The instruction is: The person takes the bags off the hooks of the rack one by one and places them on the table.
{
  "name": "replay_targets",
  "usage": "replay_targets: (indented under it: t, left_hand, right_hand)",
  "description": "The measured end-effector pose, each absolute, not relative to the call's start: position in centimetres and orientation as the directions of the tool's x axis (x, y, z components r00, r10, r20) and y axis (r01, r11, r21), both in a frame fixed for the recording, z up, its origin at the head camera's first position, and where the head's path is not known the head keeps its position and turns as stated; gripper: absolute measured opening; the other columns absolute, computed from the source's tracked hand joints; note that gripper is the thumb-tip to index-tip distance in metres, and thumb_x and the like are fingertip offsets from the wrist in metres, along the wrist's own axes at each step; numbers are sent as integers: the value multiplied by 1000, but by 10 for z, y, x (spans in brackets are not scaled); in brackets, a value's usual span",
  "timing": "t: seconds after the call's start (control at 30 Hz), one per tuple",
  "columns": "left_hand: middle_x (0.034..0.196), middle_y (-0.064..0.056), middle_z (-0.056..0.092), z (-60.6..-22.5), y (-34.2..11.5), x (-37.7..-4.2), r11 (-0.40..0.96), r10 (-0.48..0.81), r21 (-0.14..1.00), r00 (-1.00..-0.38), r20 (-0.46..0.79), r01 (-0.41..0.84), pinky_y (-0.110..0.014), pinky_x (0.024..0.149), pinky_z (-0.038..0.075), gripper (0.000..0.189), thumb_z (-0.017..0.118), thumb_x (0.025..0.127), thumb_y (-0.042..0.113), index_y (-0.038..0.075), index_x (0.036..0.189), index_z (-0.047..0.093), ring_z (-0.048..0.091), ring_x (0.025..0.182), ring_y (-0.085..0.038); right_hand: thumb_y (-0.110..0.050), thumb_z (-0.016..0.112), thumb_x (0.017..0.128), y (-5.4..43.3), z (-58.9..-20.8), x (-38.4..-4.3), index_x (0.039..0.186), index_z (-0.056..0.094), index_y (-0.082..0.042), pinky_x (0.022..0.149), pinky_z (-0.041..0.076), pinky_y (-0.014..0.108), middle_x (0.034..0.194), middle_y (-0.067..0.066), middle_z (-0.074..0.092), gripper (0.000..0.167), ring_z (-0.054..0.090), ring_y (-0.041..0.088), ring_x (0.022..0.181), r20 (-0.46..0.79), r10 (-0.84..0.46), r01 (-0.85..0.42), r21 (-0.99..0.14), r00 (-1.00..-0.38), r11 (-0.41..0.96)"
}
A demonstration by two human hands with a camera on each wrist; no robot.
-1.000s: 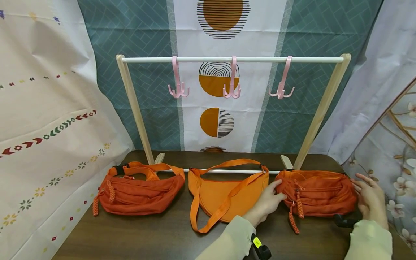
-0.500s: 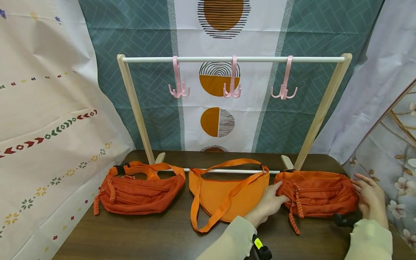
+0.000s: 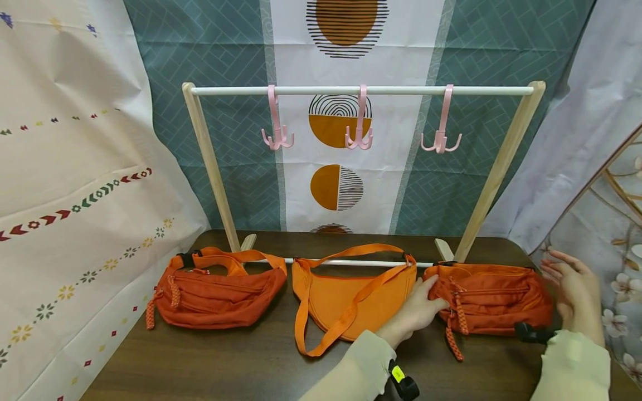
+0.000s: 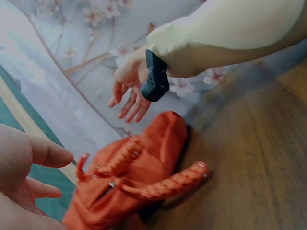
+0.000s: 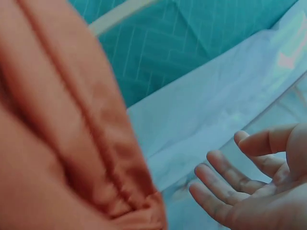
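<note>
A red-orange waist bag [image 3: 496, 301] with braided zipper pulls lies at the right of the table. My left hand [image 3: 413, 312] is at the bag's left end, fingers relaxed and apart; whether the fingertips touch the fabric I cannot tell. Past the bag's right end, my right hand [image 3: 577, 289] is raised with its fingers loosely spread. The right wrist view shows a gap between that hand [image 5: 254, 187] and the bag [image 5: 72, 120]. Braided pulls [image 4: 168, 184] hang toward the table in the left wrist view.
A plain orange bag [image 3: 351, 303] with a long strap lies in the middle, and another red-orange waist bag [image 3: 220, 295] lies at left. Behind them stands a wooden rack with a white bar [image 3: 321, 91] carrying pink hooks [image 3: 440, 133]. Curtains hang around the brown table [image 3: 241, 367].
My right hand has moved slightly up and to the right, away from the bag's end. My left hand is nearly still. The rightmost hook has turned a little.
</note>
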State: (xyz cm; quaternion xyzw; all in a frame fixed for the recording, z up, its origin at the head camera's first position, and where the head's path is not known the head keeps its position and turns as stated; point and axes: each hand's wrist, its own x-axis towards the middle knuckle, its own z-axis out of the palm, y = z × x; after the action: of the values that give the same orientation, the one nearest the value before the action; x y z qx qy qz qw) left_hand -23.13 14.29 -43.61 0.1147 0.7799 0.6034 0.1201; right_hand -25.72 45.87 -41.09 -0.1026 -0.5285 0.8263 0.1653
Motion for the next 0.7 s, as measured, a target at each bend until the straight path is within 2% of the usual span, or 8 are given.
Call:
replay_targets:
  t: [0.13, 0.27, 0.43, 0.57, 0.7]
  left_hand:
    - [161, -2, 41, -426, 137, -233, 194, 343, 979, -939, -13, 57, -47, 117, 37, 59, 68, 98, 17, 17, 155, 51, 39, 147, -23]
    - [152, -1, 49, -418, 127, -236, 127, 359, 989, -933, 26, 76, -42, 111, 43, 52, 65, 100, 15, 17, 151, 54, 46, 141, -26]
    - [135, -3, 57, -409, 109, -244, 38, 368, 993, -925, 93, 114, -34, 96, 52, 38, 64, 102, 12, 16, 140, 62, 60, 119, -23]
    - [123, -1, 61, -402, 93, -252, -19, 363, 988, -920, 149, 152, -36, 93, 56, 29, 60, 104, 11, 14, 133, 66, 64, 102, -14]
    - [118, -1, 65, -396, 79, -258, -32, 336, 979, -921, 198, 199, -38, 94, 57, 24, 58, 107, 12, 14, 128, 69, 66, 101, -10]
  right_hand:
    - [-2, 50, 107, 448, -397, -256, 104, 75, -16, 65, 58, 21, 86, -3, 76, 29, 73, 8, 76, 69, 364, -220, -894, -929, -392]
    - [-3, 52, 107, 435, -384, -255, 107, 75, -13, 67, 59, 20, 90, -2, 76, 26, 74, 8, 80, 145, 336, -269, -893, -931, -360]
    - [3, 51, 106, 415, -368, -256, 108, 77, -7, 69, 60, 22, 90, 4, 78, 27, 75, 12, 79, 271, 268, -358, -860, -924, -363]
    - [3, 52, 106, 397, -358, -256, 112, 77, -7, 72, 59, 21, 95, 3, 78, 27, 75, 12, 83, 342, 184, -384, -872, -922, -303]
    - [-2, 55, 107, 380, -349, -256, 116, 75, -8, 75, 58, 20, 98, 1, 77, 24, 74, 11, 87, 364, 117, -382, -900, -924, -210]
